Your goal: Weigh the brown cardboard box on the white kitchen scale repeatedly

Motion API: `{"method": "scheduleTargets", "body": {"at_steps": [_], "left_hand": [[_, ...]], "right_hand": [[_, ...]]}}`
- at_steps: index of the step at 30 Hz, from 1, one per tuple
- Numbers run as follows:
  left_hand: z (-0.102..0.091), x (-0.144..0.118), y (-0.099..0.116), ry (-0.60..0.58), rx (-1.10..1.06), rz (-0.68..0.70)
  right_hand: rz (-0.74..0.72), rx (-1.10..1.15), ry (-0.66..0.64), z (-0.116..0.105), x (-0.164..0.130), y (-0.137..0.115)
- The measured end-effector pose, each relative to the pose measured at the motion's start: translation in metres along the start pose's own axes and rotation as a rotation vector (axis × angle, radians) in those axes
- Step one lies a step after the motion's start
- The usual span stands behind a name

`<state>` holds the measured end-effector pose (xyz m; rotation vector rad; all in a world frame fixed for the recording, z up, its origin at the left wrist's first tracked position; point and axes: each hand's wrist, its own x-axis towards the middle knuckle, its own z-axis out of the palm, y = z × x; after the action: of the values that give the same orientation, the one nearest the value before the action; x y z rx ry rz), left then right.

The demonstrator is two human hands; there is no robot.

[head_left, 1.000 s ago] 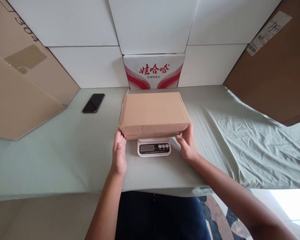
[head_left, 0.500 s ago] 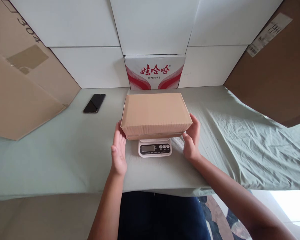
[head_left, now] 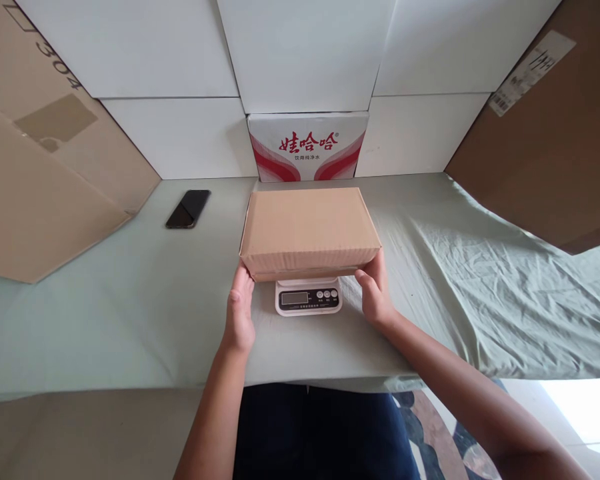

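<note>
Resting on: cardboard box (head_left: 310, 230) is sitting on top of a small white kitchen scale (head_left: 309, 297), covering the scale's platform and leaving only the front panel showing.
Scale panel: it is showing a grey display at the left and three round buttons at the right; no reading is legible.
Left hand (head_left: 240, 313): it is lying flat with the fingers held straight and together, fingertips touching the box's near left corner; it is not wrapping around anything.
Right hand (head_left: 375, 293): it is cupping the near right corner of the box, fingers loosely curled against the side and thumb pointing toward the scale.
Surface: table (head_left: 105, 313) is wearing a pale green cloth, creased on the right side.
Phone: black phone (head_left: 188, 208) is lying face up on the cloth, well apart from the box, to its left.
Backdrop: white carton with red lettering (head_left: 307, 145) is standing just behind the box, against white panels.
Sides: large brown cardboard sheets (head_left: 45, 187) are leaning in at both edges.
</note>
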<state>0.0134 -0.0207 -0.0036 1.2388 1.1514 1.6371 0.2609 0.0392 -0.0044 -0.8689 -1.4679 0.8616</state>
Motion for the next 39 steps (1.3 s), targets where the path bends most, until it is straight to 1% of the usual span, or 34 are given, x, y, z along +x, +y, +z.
{"method": "scheduleTargets", "body": {"at_steps": [7,14,16,18,20,21,24,25,27,29,30,32,34,36,39], "left_hand": [[0.0,0.0,0.001,-0.004,0.009,0.011],[0.002,0.0,0.001,0.005,0.01,0.024],[0.003,-0.001,0.003,-0.006,-0.003,0.005],[0.005,0.002,0.006,-0.039,-0.016,-0.007],[0.005,0.015,0.012,-0.076,-0.027,0.002],[0.005,0.026,0.015,-0.093,-0.03,0.013],[0.005,0.075,0.018,-0.12,-0.044,0.037],[0.005,0.095,0.015,-0.105,-0.064,0.03],[0.007,0.13,0.003,-0.057,-0.078,0.041],[0.009,0.154,-0.017,0.019,-0.049,0.06],[0.01,0.16,-0.028,0.066,-0.044,0.044],[0.012,0.164,-0.048,0.106,-0.018,0.02],[0.012,0.16,-0.063,0.107,-0.011,0.011],[0.012,0.155,-0.072,0.094,-0.013,0.002],[0.011,0.154,-0.08,0.083,-0.021,-0.013]], "right_hand": [[0.01,0.005,-0.003,-0.001,0.0,0.001],[0.019,0.024,0.002,0.0,0.002,-0.005],[0.017,0.038,-0.01,0.001,0.003,-0.007],[0.003,0.063,-0.014,0.001,0.008,-0.008],[-0.042,0.081,-0.004,0.0,0.019,-0.008],[-0.075,0.078,0.002,-0.001,0.028,-0.008],[-0.171,0.011,0.029,0.001,0.066,-0.005],[-0.18,-0.025,0.032,0.003,0.081,-0.002],[-0.16,-0.077,0.024,0.01,0.109,0.006],[-0.151,-0.071,0.022,0.02,0.13,0.019],[-0.149,-0.057,0.029,0.024,0.138,0.026],[-0.142,-0.034,0.041,0.032,0.145,0.041],[-0.118,-0.02,0.041,0.034,0.144,0.053],[-0.085,-0.013,0.043,0.033,0.14,0.061],[-0.059,-0.016,0.06,0.03,0.135,0.066]]}}
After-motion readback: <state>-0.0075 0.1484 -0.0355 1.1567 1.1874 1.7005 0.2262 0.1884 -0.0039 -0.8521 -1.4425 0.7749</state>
